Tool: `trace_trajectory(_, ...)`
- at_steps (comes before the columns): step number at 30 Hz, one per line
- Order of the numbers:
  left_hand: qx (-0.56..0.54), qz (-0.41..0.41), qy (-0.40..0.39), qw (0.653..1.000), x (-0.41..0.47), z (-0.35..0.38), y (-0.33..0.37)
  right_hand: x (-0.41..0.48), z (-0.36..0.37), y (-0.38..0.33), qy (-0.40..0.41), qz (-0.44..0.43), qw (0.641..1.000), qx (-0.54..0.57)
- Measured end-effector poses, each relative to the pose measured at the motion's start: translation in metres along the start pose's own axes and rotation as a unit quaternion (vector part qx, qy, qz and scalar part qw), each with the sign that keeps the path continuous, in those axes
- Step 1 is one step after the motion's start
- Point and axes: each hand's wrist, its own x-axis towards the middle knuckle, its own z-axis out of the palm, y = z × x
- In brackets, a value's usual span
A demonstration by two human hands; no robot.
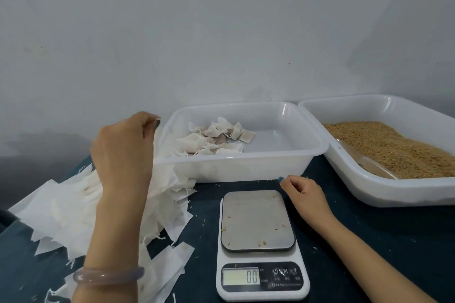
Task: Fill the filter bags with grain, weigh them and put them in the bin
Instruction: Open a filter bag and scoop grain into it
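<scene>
Digital kitchen scale (262, 256) sits on the dark table surface (384, 236). Its display (240, 276) reads 0.0. Its steel platform (257, 219) carries only a few stray grains.

Left hand (123, 152): raised to the left of the scale and behind it, fingers curled, pinching the top of an empty filter bag (161, 155) that hangs down to the pile. A pale bracelet (108, 275) is on that wrist.

Right hand (304, 192): just beyond the scale's back right corner, low over the table, fingers loosely curled, nothing visible in its grip.

Pile of empty filter bags (61, 209): spread left of the scale, reaching close to its left edge.

White plastic bin (246, 163): directly behind the scale, near it but apart. It holds a cluster of filled filter bags (216, 134) in its left half.

Second white bin (349, 181): right of the scale and behind it, touching the first bin at the rim. It contains loose grain (394, 145), with a clear scoop (375, 166) lying partly buried at the near edge of the grain.
</scene>
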Motion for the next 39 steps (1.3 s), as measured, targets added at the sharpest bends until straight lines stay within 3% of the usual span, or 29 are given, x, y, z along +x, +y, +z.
trace_trajectory(3,-0.136,0.034,0.069,0.988,-0.003,-0.005,0.017,0.0,0.0,0.0,0.0,0.001,1.0,0.007)
trace_trajectory(5,-0.21,0.024,0.051,0.976,-0.009,0.001,0.031,-0.001,0.0,-0.001,0.002,0.002,1.0,0.011)
trace_trajectory(11,-0.302,-0.02,-0.171,0.938,-0.046,0.051,0.056,-0.005,-0.003,-0.009,0.014,-0.035,0.997,0.065)
trace_trajectory(16,-0.286,-0.024,-0.307,0.908,-0.088,0.087,0.055,-0.014,-0.005,-0.025,0.01,-0.091,0.987,0.135)
trace_trajectory(20,-0.287,-0.019,-0.284,0.915,-0.098,0.091,0.049,-0.019,-0.001,-0.036,-0.029,-0.117,0.99,0.077)
trace_trajectory(26,-0.334,-0.028,-0.222,0.916,-0.101,0.084,0.054,-0.02,0.004,-0.041,-0.018,-0.119,0.992,0.043)
trace_trajectory(35,-0.451,-0.12,-0.344,0.815,-0.101,0.085,0.054,-0.014,-0.006,-0.036,0.061,-0.055,0.981,0.178)
trace_trajectory(39,-0.489,-0.134,-0.307,0.806,-0.098,0.084,0.052,-0.015,-0.006,-0.036,0.069,-0.052,0.983,0.16)
